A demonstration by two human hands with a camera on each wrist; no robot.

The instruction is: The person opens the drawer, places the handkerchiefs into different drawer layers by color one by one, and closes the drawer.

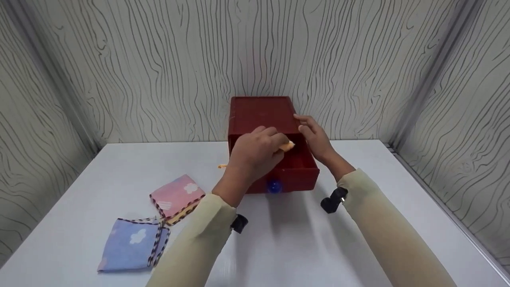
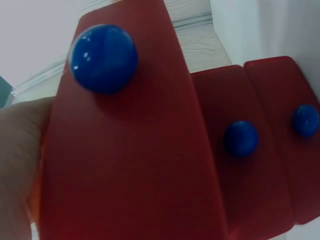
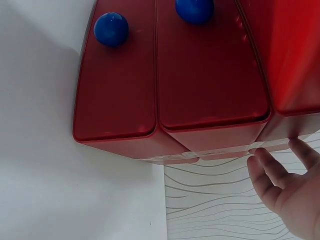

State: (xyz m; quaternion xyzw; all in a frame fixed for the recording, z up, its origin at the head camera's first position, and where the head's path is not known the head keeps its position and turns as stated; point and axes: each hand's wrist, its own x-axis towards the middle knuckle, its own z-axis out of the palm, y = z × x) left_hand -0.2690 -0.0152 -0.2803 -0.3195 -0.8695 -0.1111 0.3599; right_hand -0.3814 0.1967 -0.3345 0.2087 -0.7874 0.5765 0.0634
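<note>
A red drawer box (image 1: 261, 115) stands at the back of the table, its top drawer (image 1: 297, 179) pulled out by a round blue knob's (image 1: 274, 186) side of the front. Over the open drawer, my left hand (image 1: 257, 153) grips a yellow-orange cloth (image 1: 287, 146), mostly hidden by the fingers. The left wrist view shows the drawer front (image 2: 135, 150) covering most of that hand (image 2: 20, 160). My right hand (image 1: 316, 139) rests its fingertips on the box's right side. In the right wrist view its fingers (image 3: 270, 170) touch the red side wall, loosely bent around nothing.
A folded pink cloth (image 1: 177, 195) with a cloud pattern lies left of the arms. Nearer sits a folded blue cloth (image 1: 129, 245). Two lower drawers with blue knobs (image 2: 241, 138) are pushed in. Patterned walls (image 1: 167, 71) enclose the table's back and sides.
</note>
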